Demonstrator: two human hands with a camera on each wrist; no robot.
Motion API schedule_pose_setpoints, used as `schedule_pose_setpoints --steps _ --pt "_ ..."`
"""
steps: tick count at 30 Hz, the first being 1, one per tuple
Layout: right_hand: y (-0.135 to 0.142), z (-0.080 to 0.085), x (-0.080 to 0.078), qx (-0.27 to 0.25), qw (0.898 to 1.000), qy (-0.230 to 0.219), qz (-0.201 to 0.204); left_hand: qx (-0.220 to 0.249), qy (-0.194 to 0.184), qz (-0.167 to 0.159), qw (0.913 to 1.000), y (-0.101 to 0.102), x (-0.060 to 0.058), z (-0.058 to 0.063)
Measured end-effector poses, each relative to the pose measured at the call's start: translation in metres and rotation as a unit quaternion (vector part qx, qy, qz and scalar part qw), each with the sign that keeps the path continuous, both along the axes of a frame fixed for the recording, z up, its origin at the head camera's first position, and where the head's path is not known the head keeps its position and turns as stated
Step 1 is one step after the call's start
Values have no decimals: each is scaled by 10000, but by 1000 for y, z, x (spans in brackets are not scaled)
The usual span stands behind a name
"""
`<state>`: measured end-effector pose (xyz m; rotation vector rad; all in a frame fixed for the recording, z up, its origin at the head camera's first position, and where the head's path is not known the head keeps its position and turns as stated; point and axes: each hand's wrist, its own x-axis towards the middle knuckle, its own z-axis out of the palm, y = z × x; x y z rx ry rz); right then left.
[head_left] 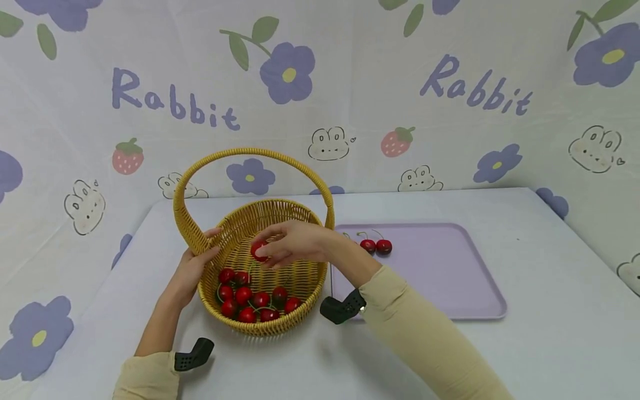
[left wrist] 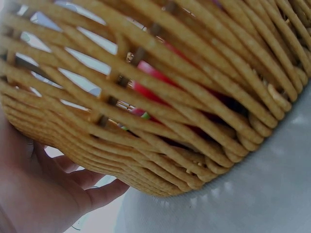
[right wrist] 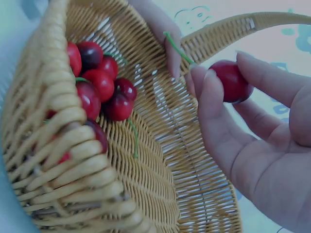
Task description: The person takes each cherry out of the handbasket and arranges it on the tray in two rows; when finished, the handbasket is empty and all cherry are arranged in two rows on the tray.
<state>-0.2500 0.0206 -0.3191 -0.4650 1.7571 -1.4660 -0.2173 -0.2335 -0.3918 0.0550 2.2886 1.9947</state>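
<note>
My right hand (head_left: 295, 243) pinches a red cherry (right wrist: 230, 81) between thumb and fingertips, above the inside of a yellow wicker basket (head_left: 270, 208). The cherry's green stem points away from the palm in the right wrist view. With my left hand (head_left: 192, 269) I grip the basket's left rim near the foot of its tall handle (head_left: 250, 151); the left wrist view shows those fingers against the woven wall. Several red cherries (head_left: 243, 295) with green stems lie together in the near part of the basket.
To the right of the basket lies a lilac tray (head_left: 430, 278). A few cherries (head_left: 383, 246) rest at its upper left, partly behind my right forearm. White cloth covers the table (head_left: 550, 289), and a patterned cloth hangs behind it.
</note>
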Motion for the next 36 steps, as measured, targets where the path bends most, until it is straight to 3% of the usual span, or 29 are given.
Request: schedule_pose_setpoints --steps 7,11,18,29,36 --pt "21 0 13 -994 9933 -569 132 35 -44 43 10000 -2 0 -2" --pt "29 1 20 -1271 9894 -705 -9 50 -37 54 10000 -2 2 -2" --pt "45 1 31 -1299 9903 -382 -325 48 2 61 10000 -1 2 -1" --pt "88 -1 45 -1262 9906 346 391 56 28 -24 10000 2 -1 1" --pt "114 -6 48 -1453 9868 558 450 50 -17 21 10000 2 0 -2"
